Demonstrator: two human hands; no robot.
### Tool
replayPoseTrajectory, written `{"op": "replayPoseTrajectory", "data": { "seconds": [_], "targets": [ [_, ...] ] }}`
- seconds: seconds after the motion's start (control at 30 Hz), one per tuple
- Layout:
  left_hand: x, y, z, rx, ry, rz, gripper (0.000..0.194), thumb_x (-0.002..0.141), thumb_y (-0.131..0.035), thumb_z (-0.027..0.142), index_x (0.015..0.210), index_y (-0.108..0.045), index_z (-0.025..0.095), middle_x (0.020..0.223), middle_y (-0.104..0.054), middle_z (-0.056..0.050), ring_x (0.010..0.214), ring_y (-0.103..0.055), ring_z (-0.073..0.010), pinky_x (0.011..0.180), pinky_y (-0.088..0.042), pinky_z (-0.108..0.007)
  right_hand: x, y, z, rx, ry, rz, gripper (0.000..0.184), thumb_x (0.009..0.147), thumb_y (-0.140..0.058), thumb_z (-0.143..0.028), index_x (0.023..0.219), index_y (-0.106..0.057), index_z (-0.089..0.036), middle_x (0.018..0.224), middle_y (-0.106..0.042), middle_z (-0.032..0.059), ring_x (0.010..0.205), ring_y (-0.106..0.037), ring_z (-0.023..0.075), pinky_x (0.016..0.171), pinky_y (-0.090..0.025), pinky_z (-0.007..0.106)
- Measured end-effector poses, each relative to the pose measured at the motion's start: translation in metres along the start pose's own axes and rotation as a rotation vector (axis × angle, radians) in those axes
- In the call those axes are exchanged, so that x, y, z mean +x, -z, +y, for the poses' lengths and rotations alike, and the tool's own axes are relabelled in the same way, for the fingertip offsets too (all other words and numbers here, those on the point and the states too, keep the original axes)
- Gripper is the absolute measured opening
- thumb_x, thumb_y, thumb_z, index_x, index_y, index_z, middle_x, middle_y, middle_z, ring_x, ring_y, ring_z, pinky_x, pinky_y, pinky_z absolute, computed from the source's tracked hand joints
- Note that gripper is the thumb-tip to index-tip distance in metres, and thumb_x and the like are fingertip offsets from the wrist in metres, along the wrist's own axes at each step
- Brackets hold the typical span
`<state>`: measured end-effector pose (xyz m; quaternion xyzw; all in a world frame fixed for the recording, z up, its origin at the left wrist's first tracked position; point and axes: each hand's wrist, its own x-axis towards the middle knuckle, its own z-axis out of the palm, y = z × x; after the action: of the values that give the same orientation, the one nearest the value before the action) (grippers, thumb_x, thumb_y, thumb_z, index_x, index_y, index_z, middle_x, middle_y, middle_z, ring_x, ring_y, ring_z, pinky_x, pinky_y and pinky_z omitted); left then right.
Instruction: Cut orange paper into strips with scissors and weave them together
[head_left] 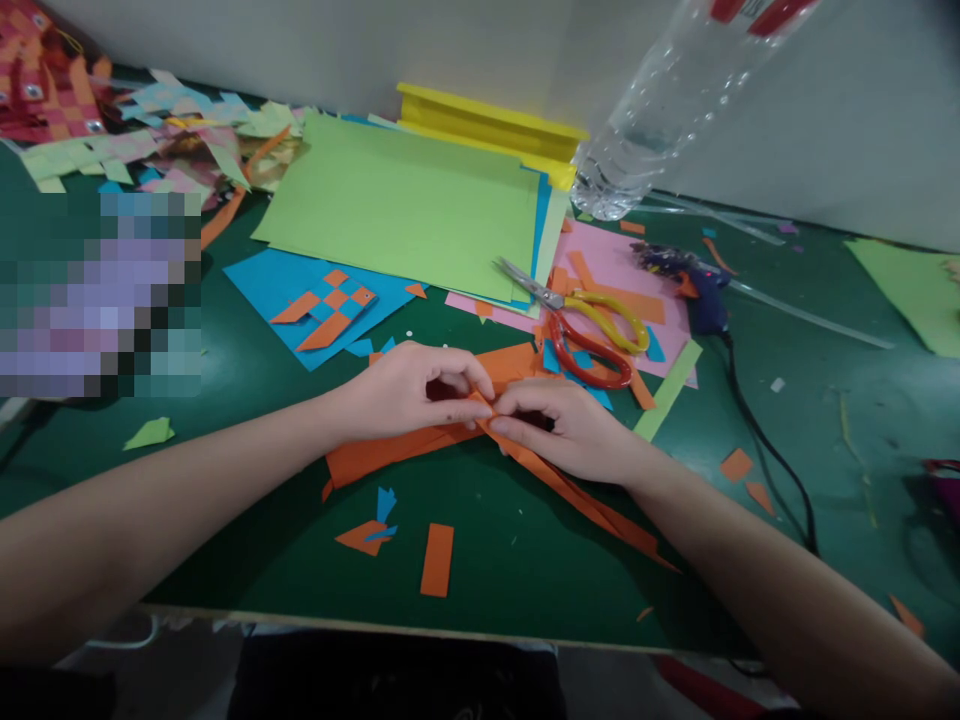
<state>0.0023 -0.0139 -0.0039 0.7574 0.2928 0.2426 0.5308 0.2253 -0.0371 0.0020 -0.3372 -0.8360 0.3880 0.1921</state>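
Near the middle of the green table, my left hand (pixel 420 392) and my right hand (pixel 574 425) meet fingertip to fingertip. Both pinch an orange paper strip (pixel 551 475), whose long tail slants down to the right beneath my right hand. Under my hands lies a larger orange paper sheet (pixel 397 452). Just beyond my right hand rest scissors (pixel 559 305) with one yellow and one red handle loop. A woven blue and orange paper fish (pixel 337 305) sits on a blue sheet (pixel 255 290) beyond my left hand.
Stacked green paper (pixel 405 200) lies at the back beside a yellow holder (pixel 487 125) and a clear bottle (pixel 645 120). A glue gun (pixel 701 295) trails its black cord down the right side. Orange scraps (pixel 437 560) dot the front. Red woven fish (pixel 56 85) are piled far left.
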Motion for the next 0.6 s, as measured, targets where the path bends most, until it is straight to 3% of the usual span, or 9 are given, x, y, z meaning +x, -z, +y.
{"op": "replayPoseTrajectory", "data": {
  "seconds": [0.1, 0.3, 0.6],
  "targets": [
    [-0.0001, 0.0007, 0.0003, 0.002, -0.008, -0.014, 0.017, 0.085, -0.068, 0.029, 0.098, -0.065, 0.017, 0.082, -0.076, -0.002, 0.074, -0.072, -0.0132, 0.068, -0.056, -0.022, -0.0003, -0.0005, 0.0004, -0.010, -0.002, 0.000, 0.026, 0.096, -0.052, -0.033, 0.078, -0.062, -0.018, 0.068, -0.063, -0.0002, 0.062, -0.054, 0.0111, 0.060, -0.041, 0.025],
    [0.0002, 0.0002, 0.0003, 0.044, -0.022, -0.031, 0.014, 0.090, -0.061, 0.030, 0.094, -0.063, 0.017, 0.068, -0.072, 0.001, 0.063, -0.069, -0.0101, 0.063, -0.052, -0.019, -0.0003, -0.0010, 0.0010, 0.004, 0.007, 0.012, 0.028, 0.097, -0.051, -0.033, 0.074, -0.059, -0.018, 0.063, -0.056, -0.0023, 0.058, -0.049, 0.0096, 0.057, -0.038, 0.024],
    [-0.0008, 0.0000, 0.0032, 0.030, -0.046, -0.014, 0.008, 0.090, -0.057, 0.023, 0.095, -0.060, 0.017, 0.063, -0.067, 0.003, 0.059, -0.064, -0.0085, 0.057, -0.049, -0.018, 0.0002, -0.0015, 0.0004, 0.023, -0.037, 0.012, 0.029, 0.096, -0.051, -0.035, 0.075, -0.059, -0.018, 0.062, -0.053, -0.0031, 0.056, -0.045, 0.0089, 0.054, -0.036, 0.023]
  ]
}}
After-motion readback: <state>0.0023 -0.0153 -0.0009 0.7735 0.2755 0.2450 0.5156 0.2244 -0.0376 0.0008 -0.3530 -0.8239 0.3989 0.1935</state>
